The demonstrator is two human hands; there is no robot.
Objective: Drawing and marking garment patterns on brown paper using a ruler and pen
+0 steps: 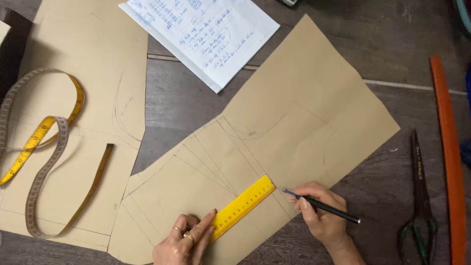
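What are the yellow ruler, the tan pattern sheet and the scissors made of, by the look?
Yellow ruler: likely plastic, with uniform opaque colour, smooth face and printed black marks. It lies under the left hand.
Tan pattern sheet: kraft-type paper, matte, with fold creases and pencil lines.
Scissors: dark metal blades, dull finish; the handle loops look coated green, whether in paint or plastic is unclear.

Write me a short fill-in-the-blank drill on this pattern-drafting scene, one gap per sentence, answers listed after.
1. The left hand presses down a short ruler whose colour is ____.
2. The right hand holds a ____ with its tip at the ruler's far end.
3. The scissors lie on the table to the ____ of the right hand.
4. The measuring tape lies looped on a sheet of brown ____.

Answers: yellow; pen; right; paper
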